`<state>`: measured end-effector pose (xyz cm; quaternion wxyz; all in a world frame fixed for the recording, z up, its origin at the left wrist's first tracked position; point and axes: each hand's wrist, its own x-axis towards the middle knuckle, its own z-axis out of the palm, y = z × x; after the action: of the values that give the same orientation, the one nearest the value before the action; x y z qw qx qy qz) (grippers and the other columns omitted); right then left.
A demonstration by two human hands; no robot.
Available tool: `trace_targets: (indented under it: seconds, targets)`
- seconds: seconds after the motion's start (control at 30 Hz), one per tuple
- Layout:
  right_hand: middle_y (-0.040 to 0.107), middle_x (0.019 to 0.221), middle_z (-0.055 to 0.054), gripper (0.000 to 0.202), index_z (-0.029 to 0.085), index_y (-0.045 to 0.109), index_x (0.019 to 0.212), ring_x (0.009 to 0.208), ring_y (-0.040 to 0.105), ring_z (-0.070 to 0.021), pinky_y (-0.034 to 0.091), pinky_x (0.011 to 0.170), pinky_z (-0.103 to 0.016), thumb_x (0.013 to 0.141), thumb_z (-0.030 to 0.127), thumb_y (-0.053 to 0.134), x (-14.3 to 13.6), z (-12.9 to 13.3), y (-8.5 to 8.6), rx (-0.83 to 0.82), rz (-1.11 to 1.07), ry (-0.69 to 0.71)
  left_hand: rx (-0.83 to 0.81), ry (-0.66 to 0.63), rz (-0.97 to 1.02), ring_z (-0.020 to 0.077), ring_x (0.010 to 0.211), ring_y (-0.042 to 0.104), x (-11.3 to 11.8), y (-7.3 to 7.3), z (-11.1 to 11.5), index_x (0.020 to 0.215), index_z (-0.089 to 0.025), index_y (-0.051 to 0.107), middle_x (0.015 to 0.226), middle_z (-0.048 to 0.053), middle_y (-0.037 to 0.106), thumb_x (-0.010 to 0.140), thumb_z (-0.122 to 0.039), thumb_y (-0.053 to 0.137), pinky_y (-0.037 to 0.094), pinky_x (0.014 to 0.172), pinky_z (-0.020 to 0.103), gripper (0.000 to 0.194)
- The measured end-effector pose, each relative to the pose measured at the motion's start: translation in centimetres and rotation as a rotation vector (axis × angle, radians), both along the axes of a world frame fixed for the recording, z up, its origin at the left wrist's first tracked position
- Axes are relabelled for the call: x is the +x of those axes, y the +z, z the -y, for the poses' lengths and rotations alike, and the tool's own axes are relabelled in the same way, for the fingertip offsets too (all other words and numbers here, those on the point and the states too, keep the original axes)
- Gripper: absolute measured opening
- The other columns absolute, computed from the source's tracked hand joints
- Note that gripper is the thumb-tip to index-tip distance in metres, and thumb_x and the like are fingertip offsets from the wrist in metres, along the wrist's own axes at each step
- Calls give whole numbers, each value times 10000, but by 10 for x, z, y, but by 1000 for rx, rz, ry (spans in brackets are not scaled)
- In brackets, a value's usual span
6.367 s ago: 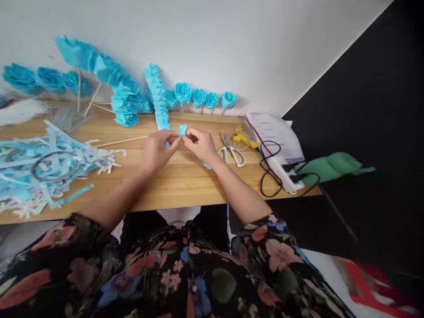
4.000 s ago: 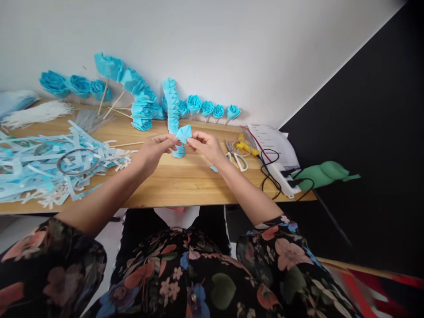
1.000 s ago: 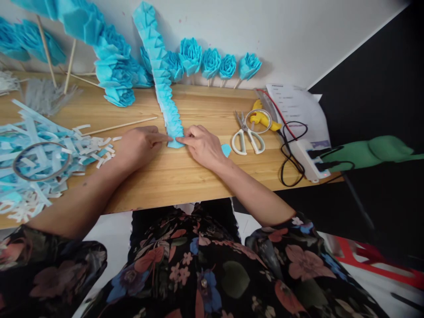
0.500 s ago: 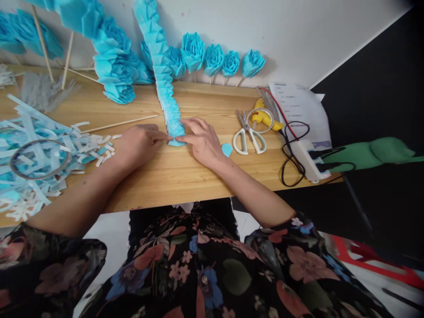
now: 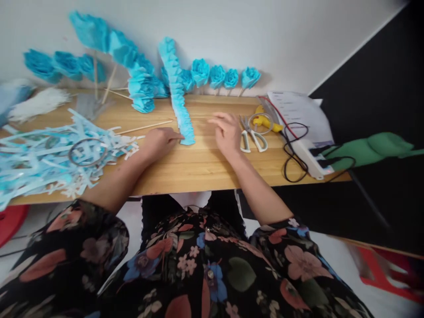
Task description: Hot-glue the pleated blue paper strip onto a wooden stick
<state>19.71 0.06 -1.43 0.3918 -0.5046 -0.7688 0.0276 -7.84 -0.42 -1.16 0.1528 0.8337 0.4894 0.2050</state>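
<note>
Your left hand [image 5: 159,142] stays at the near end of the pleated blue paper strip [image 5: 180,108], its fingers [image 5: 175,137] pressing that end flat on the counter [image 5: 198,163]. The strip runs from there to the far wall. Your right hand [image 5: 228,131] has left the strip since half a second ago: it now hovers to the right, fingers spread and holding nothing, just beside the white-handled scissors [image 5: 251,137].

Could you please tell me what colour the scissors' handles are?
White; the scissors show best in the head view.
</note>
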Motion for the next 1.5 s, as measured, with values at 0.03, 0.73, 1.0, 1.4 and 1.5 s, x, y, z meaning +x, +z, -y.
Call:
trace_targets:
  seconds: [0.03,0.73,1.0,1.4,1.5]
  targets:
    - [755,1249,-82,512,280,820,1107,1232,652,-308,473,1130,-561,852,41,446,1,0,2,24,-8,-20,5,-4,-9,253,1058,753,0,0,0,1135,-263,861,1176,86,830,977,-273,519,545,949,360,377]
    - [800,1065,-98,429,260,805,1039,1109,740,-296,563,1048,-521,872,98,445,9,-14,-9,72,-41,-107,-19,106,124,231,858,694,7,4,-1,987,-159,775,966,96,803,886,-165,587,453,745,323,214]
    - [806,1086,-96,483,198,811,1069,1106,738,-243,569,1035,-439,853,36,410,45,0,5,135,-74,-134,-3,156,119,248,910,684,0,-3,-6,1127,-200,789,1067,88,805,880,-204,508,497,845,339,374]
    - [782,1301,-120,276,224,803,1215,1239,669,-321,473,1106,-567,1009,265,624,88,52,17,-225,339,-42,-53,218,137,197,726,548,4,18,3,1314,-180,665,761,1,584,913,-239,469,404,737,323,450]
    - [752,1371,-131,270,213,798,1224,1280,641,-327,441,1143,-579,992,275,675,83,44,20,-290,405,-19,-83,204,166,170,751,530,5,26,8,1330,-190,640,786,-16,568,967,-247,469,417,776,299,406]
